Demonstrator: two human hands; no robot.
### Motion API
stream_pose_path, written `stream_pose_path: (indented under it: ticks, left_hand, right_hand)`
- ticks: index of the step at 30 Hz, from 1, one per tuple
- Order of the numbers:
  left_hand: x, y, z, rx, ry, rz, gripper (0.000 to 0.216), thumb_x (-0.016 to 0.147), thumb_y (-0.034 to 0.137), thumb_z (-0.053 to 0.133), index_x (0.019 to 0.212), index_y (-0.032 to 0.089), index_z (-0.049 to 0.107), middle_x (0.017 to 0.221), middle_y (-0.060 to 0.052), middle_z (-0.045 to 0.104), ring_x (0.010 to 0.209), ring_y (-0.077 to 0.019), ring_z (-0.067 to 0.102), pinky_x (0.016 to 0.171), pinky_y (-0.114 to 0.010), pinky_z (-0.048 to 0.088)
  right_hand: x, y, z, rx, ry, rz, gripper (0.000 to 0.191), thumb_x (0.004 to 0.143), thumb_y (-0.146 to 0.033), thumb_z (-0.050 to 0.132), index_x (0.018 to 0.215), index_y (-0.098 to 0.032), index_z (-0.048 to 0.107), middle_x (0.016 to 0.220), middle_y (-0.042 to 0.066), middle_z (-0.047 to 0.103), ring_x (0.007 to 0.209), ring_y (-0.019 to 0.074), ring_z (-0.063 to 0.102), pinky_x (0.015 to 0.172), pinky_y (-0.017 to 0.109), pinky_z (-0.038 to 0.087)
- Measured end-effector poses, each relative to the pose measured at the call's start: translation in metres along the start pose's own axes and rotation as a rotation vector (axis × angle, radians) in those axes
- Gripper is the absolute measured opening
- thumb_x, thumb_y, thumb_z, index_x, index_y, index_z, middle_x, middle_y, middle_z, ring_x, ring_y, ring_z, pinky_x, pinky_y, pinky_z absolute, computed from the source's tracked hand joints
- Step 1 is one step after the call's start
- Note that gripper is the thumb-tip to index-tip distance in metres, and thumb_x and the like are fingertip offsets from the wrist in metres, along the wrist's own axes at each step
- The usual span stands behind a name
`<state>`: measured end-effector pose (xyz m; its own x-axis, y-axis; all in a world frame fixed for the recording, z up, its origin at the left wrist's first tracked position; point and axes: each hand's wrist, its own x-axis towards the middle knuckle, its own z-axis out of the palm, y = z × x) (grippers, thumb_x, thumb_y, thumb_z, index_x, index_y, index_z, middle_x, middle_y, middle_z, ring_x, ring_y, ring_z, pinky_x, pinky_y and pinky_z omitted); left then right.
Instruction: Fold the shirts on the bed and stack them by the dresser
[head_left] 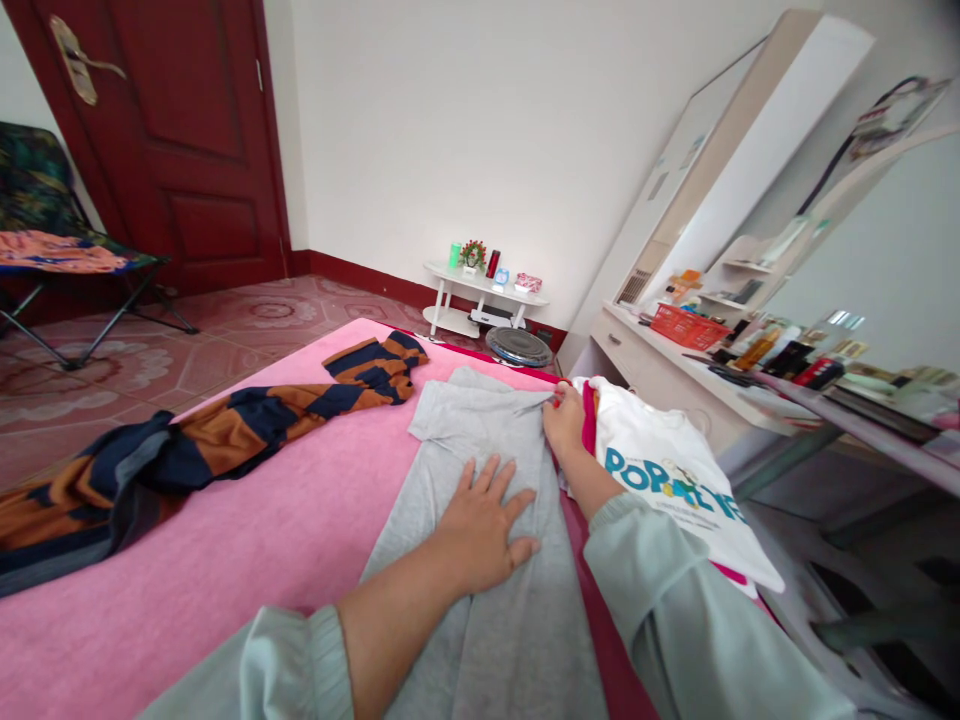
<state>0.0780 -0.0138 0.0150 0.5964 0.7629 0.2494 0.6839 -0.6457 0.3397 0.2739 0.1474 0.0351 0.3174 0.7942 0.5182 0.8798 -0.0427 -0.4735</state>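
Note:
A light grey garment (487, 430), with what looks like a short sleeve at its far left, lies lengthwise on a pink blanket (300, 540). My left hand (484, 525) rests flat on the middle of it, fingers spread. At the garment's far right edge, my right hand (564, 418) pinches a bit of the grey cloth between thumb and fingers. Just right of that hand lies a white T-shirt (660, 450) with "POPEYE"-like blue lettering, partly covered by my right sleeve.
An orange and navy striped garment (247, 430) stretches along the blanket's left side. Beyond the bed stand a small white table (480, 285) and a round dark lid-like object (517, 346). On the right is a cluttered dressing table (697, 370); a folding chair (75, 260) stands left.

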Motion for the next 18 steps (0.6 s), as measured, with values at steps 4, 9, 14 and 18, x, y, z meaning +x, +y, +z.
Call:
stream_pose_path:
  ticks: [4, 9, 14, 18]
  left_hand:
    - [-0.001, 0.000, 0.001, 0.003, 0.010, 0.001, 0.061, 0.087, 0.063, 0.037, 0.139, 0.031, 0.041, 0.154, -0.008, 0.024, 0.142, -0.0334, 0.011, 0.111, -0.060, 0.006]
    - [-0.001, -0.001, 0.001, 0.002, 0.016, 0.009, 0.062, 0.087, 0.063, 0.036, 0.139, 0.031, 0.041, 0.154, -0.009, 0.024, 0.142, -0.0337, 0.012, 0.111, -0.060, 0.007]
    - [0.000, -0.002, 0.001, 0.002, -0.003, 0.033, 0.060, 0.087, 0.062, 0.036, 0.139, 0.032, 0.041, 0.153, -0.006, 0.026, 0.142, -0.0348, 0.011, 0.111, -0.062, 0.005]
    - [0.000, -0.003, 0.000, -0.013, -0.011, 0.054, 0.058, 0.088, 0.062, 0.035, 0.139, 0.034, 0.041, 0.153, -0.002, 0.028, 0.142, -0.0349, 0.011, 0.110, -0.062, 0.005]
  right_hand:
    - [-0.006, -0.004, -0.009, -0.068, -0.196, 0.086, 0.028, 0.074, -0.014, 0.047, 0.089, -0.021, 0.070, 0.097, 0.005, 0.070, 0.094, 0.0232, 0.063, 0.082, 0.032, 0.046]
    - [0.004, -0.009, -0.008, -0.132, -0.226, 0.163, 0.025, 0.076, -0.027, 0.052, 0.089, -0.019, 0.071, 0.089, 0.010, 0.070, 0.089, 0.0275, 0.065, 0.075, 0.035, 0.047]
    - [0.009, -0.011, -0.003, -0.214, -0.235, 0.099, 0.028, 0.072, -0.037, 0.059, 0.093, -0.022, 0.071, 0.093, 0.010, 0.070, 0.093, 0.0289, 0.065, 0.077, 0.037, 0.048]
    - [0.019, -0.008, -0.004, -0.211, -0.179, 0.113, 0.023, 0.076, -0.025, 0.054, 0.087, -0.017, 0.072, 0.091, 0.013, 0.070, 0.093, 0.0271, 0.064, 0.080, 0.035, 0.048]
